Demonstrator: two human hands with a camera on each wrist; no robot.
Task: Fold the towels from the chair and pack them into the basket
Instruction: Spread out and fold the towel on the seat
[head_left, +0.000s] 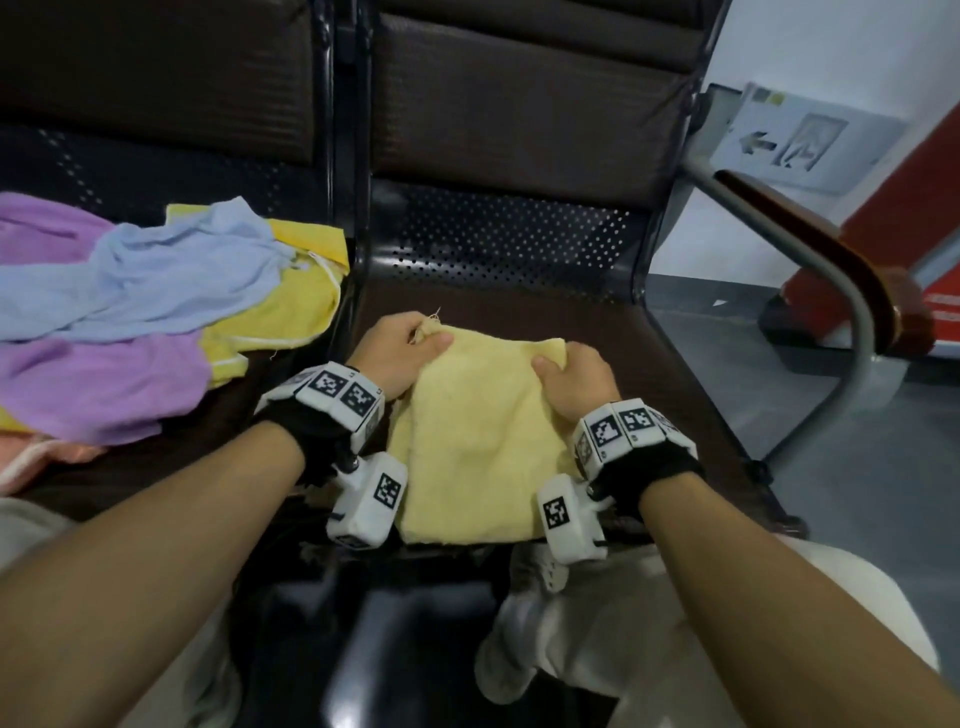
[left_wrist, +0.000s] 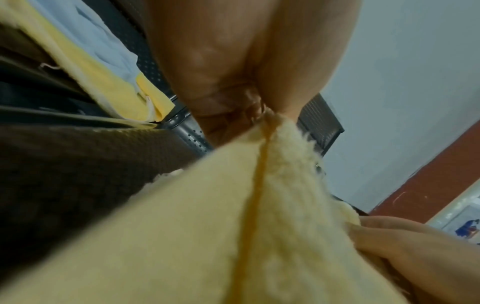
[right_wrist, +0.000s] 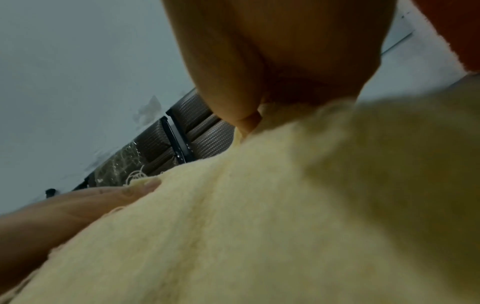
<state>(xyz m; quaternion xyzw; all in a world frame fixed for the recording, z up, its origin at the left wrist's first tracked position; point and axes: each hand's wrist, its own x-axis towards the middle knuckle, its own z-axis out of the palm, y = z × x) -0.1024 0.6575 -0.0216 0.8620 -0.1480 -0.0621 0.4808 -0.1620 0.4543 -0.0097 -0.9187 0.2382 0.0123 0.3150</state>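
Observation:
A pale yellow towel (head_left: 472, 441) lies folded on the dark seat of the right-hand chair (head_left: 519, 249). My left hand (head_left: 402, 345) pinches its far left corner, thumb on top. My right hand (head_left: 571, 376) grips the far right corner, fingers curled under the edge. The left wrist view shows the pale yellow towel (left_wrist: 233, 226) bunched into my left hand (left_wrist: 249, 107), and the right wrist view shows the towel (right_wrist: 259, 226) caught under the thumb of my right hand (right_wrist: 249, 115). No basket is in view.
A heap of unfolded towels lies on the left seat: light blue (head_left: 171, 275), yellow (head_left: 291, 306), purple (head_left: 93, 384) and a pink edge (head_left: 36, 457). A wood-topped metal armrest (head_left: 841, 270) bounds the right side. My knees are at the bottom.

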